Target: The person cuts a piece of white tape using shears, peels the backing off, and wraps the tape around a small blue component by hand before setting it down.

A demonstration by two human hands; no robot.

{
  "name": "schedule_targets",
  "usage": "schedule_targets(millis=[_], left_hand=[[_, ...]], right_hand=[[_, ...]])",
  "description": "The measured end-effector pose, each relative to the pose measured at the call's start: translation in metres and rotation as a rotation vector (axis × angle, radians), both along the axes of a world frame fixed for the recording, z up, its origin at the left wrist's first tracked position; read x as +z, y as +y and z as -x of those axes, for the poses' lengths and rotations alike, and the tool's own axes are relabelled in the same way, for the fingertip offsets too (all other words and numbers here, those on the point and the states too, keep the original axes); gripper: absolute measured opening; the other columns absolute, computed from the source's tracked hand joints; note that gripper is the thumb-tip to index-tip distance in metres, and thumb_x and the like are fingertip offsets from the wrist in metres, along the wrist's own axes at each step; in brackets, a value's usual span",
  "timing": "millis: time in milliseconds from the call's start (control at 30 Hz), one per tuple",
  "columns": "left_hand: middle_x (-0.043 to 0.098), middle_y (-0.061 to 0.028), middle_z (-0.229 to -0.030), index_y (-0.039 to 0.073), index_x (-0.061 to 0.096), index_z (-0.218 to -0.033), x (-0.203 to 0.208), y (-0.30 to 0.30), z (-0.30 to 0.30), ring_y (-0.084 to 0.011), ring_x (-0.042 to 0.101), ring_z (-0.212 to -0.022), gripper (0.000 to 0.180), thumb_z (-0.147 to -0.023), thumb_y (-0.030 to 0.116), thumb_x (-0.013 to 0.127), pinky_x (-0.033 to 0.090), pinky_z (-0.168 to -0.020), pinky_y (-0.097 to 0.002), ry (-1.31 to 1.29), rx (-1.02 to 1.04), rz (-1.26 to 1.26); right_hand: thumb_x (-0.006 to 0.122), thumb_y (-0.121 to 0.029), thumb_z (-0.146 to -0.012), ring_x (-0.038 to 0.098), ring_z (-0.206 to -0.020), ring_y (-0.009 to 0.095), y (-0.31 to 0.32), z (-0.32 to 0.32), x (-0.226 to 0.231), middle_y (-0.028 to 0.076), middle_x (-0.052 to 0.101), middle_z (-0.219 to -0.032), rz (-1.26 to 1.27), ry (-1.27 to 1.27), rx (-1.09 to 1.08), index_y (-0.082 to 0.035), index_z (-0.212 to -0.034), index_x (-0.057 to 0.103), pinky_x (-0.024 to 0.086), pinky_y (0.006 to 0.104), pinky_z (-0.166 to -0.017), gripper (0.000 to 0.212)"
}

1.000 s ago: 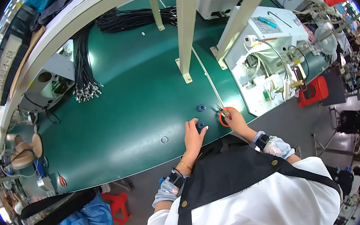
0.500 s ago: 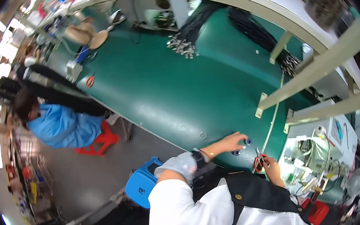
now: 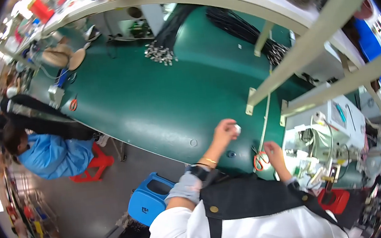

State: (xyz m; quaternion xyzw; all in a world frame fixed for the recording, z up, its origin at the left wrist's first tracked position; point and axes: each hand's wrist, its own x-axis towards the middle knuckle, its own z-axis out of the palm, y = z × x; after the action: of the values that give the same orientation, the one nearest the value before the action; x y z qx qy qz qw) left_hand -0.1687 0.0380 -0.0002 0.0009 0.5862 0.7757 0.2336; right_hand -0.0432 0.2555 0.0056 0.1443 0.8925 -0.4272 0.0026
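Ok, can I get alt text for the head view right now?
A person's left hand holds a small pale item over a green workbench; the right hand is close to orange-handled scissors. A small dark round part sits between the hands, with black cable bundles farther back.

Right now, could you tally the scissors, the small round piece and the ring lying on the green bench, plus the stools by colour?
Orange-handled scissors: 2
Small dark round piece: 1
Pale ring: 1
Red stools: 2
Blue stool: 1
Total: 7
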Motion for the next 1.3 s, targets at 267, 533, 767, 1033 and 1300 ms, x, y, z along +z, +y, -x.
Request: schedule_targets(millis=[267,533,767,1033,1300], left_hand=[[0.055,-0.0115,-0.104,0.01,0.047,-0.112,0.074,-0.124,-0.012,-0.0197,0.061,-0.084,0.026,-0.088,0.012,0.053,0.053,-0.068,-0.0228,-0.408,0.008,-0.725],[0.052,-0.0107,-0.11,0.01,0.044,-0.113,0.126,-0.164,-0.044,-0.0168,0.058,-0.087,0.032,-0.084,0.012,0.059,0.051,-0.068,-0.0224,-0.194,0.032,-0.682],[0.053,-0.008,-0.104,0.007,0.046,-0.109,0.127,-0.18,-0.051,-0.0163,0.056,-0.089,0.031,-0.082,0.012,0.061,0.048,-0.078,-0.0264,-0.223,0.107,-0.82],[0.054,-0.0064,-0.101,0.006,0.049,-0.104,0.135,-0.183,-0.044,-0.016,0.055,-0.093,0.036,-0.074,0.005,0.069,0.046,-0.081,-0.0263,0.173,0.331,-0.445],[0.058,-0.01,-0.093,0.003,0.055,-0.088,0.127,-0.187,-0.035,-0.0205,0.058,-0.086,0.031,-0.064,-0.008,0.07,0.049,-0.071,-0.0297,0.967,0.42,0.426]], right_hand=[[0.053,-0.02,-0.087,0.057,-0.08,0.009,-0.06,0.114,0.113,0.003,0.062,-0.094,0.825,-0.232,0.097,-0.006,-0.098,0.057,0.043,0.0242,-0.07,0.019],[0.061,-0.009,-0.08,0.058,-0.088,0.014,-0.182,0.111,0.164,0.004,0.062,-0.096,0.877,0.092,0.597,-0.006,-0.093,0.056,0.043,0.0275,-0.074,0.015],[0.07,-0.005,-0.069,0.059,-0.089,0.018,-0.228,0.101,0.169,0.005,0.064,-0.092,0.227,0.799,0.757,-0.008,-0.081,0.051,0.043,0.0316,-0.074,0.023],[0.069,-0.001,-0.072,0.061,-0.082,0.018,-0.249,0.095,0.16,0.012,0.064,-0.091,0.426,0.611,0.509,-0.007,-0.075,0.039,0.048,0.0292,-0.069,0.03],[0.063,0.004,-0.076,0.06,-0.079,0.013,-0.261,0.096,0.147,0.014,0.061,-0.086,0.854,0.223,0.292,-0.005,-0.078,0.037,0.051,0.0232,-0.065,0.027]])
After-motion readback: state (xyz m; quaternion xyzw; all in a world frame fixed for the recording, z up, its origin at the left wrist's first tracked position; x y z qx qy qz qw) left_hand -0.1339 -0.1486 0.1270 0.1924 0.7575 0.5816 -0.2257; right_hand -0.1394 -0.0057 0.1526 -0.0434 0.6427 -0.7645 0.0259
